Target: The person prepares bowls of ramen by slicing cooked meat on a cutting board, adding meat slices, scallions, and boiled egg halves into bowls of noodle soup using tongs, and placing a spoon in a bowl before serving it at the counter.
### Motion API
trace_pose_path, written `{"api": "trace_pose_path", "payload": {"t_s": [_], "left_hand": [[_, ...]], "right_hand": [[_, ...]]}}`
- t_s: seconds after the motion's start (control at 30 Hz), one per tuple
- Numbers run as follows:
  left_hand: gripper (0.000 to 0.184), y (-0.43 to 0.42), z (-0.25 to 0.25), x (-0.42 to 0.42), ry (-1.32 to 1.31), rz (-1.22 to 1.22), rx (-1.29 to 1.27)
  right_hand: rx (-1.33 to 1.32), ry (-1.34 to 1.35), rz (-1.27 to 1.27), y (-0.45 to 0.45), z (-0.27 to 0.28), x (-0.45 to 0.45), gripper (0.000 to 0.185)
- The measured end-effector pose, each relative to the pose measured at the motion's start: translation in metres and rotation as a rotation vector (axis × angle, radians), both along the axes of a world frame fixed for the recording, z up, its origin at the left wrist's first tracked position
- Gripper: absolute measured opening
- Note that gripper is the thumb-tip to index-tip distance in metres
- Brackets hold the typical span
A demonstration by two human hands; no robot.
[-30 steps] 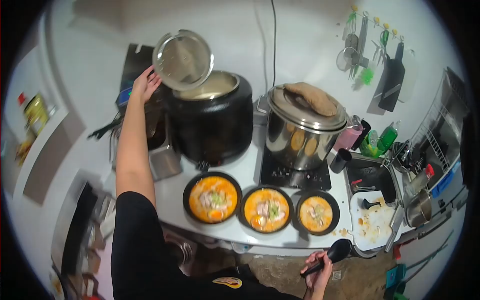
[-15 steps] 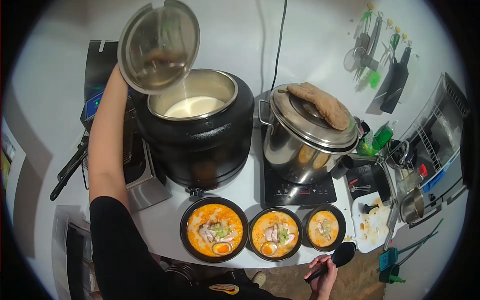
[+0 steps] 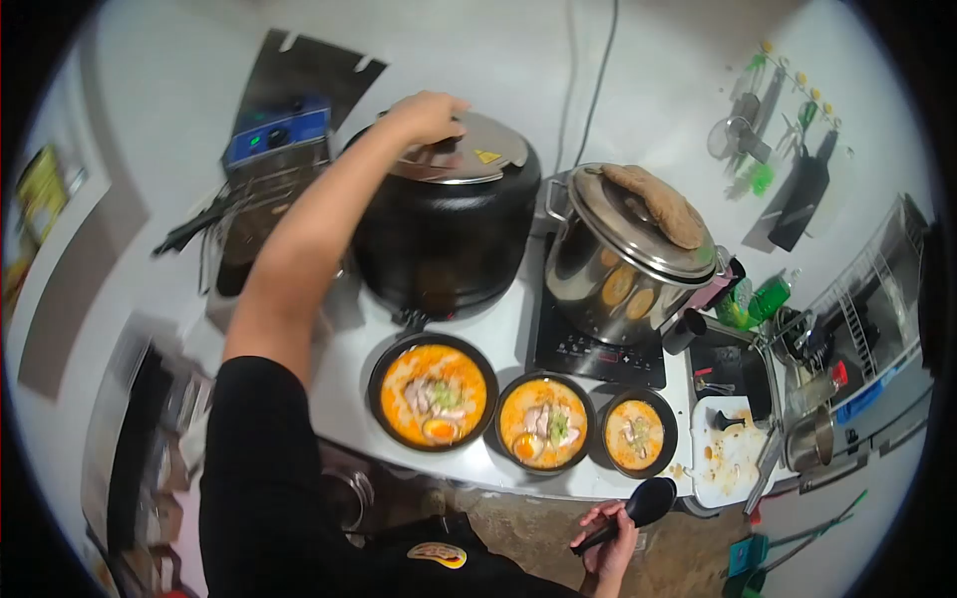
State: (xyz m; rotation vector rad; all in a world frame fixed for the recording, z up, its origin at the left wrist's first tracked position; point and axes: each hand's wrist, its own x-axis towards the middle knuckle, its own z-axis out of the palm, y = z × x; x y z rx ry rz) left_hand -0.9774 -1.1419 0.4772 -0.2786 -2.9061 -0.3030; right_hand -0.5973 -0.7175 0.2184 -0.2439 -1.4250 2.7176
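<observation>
My left hand (image 3: 431, 118) is on top of the steel lid (image 3: 498, 145) of a black soup kettle (image 3: 444, 249), fingers curled at the lid; the exact grip is partly hidden. The lid covers the kettle's opening. Low at the front, my right hand (image 3: 610, 543) grips the handle of a black ladle (image 3: 653, 501), its bowl pointing up and right. Just beyond it stand three dark bowls of orange soup, with meat and green topping: a large bowl (image 3: 434, 394), a middle bowl (image 3: 543, 424) and a small bowl (image 3: 638, 436). Egg halves show in the larger two.
Right of the kettle, a lidded steel pot (image 3: 618, 269) sits on an induction cooker (image 3: 598, 354), a brown mitt (image 3: 658, 204) on its lid. A stained white board (image 3: 723, 463) lies at right. A fryer (image 3: 264, 214) stands left. Utensils hang on the wall.
My left hand has brought the raised lid down over the kettle, hiding the pale liquid inside. The view has shifted and tilted. My right hand still holds the ladle near the bowls.
</observation>
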Motion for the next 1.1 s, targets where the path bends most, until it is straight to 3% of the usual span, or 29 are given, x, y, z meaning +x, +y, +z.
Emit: {"api": "trace_pose_path", "payload": {"t_s": [0.07,0.17,0.27,0.3,0.33,0.43,0.47,0.57,0.63,0.7,0.8,0.97,1.03,1.1], "left_hand": [[0.047,0.007,-0.016,0.041,0.520,0.002,0.055],[0.033,0.060,-0.039,0.212,0.737,0.001,0.317],[0.020,0.110,-0.113,0.396,0.441,0.057,0.671],[0.020,0.118,-0.154,0.447,0.391,0.066,0.573],[0.019,0.131,-0.182,0.505,0.276,0.121,0.633],[0.018,0.177,-0.255,0.670,-0.028,0.509,0.902],[0.018,0.195,-0.266,0.718,0.009,0.631,0.918],[0.021,0.247,-0.268,0.850,0.008,0.939,0.922],[0.024,0.270,-0.259,0.921,-0.067,1.022,0.901],[0.025,0.278,-0.242,0.985,0.054,1.126,0.823],[0.025,0.285,-0.224,1.058,0.201,1.310,0.899],[0.022,0.285,-0.236,1.191,0.529,1.461,0.807],[0.020,0.275,-0.243,1.268,0.557,1.565,0.723],[0.018,0.268,-0.263,1.355,0.620,1.966,0.521]], "right_hand": [[-0.021,0.029,0.097,0.003,-0.002,0.012,0.027],[-0.044,0.039,0.289,0.010,-0.009,0.034,0.027],[-0.109,0.040,0.474,0.017,-0.021,0.066,0.027],[-0.125,0.043,0.559,0.020,-0.030,0.076,0.027],[-0.120,0.038,0.646,0.024,-0.039,0.087,0.027],[0.002,-0.010,0.906,0.033,-0.066,0.133,0.029],[0.063,-0.043,0.936,0.033,-0.074,0.147,0.029],[0.187,-0.094,1.083,0.027,-0.072,0.196,0.030],[0.240,-0.133,1.175,0.011,-0.059,0.234,0.031],[0.308,-0.177,1.314,-0.013,-0.046,0.273,0.031],[0.475,-0.062,1.609,-0.065,-0.053,0.334,0.031],[0.618,0.150,2.204,-0.173,-0.057,0.532,0.030],[0.448,0.288,2.382,-0.207,-0.068,0.630,0.032],[0.436,0.220,2.544,-0.235,-0.074,0.730,0.031]]}}
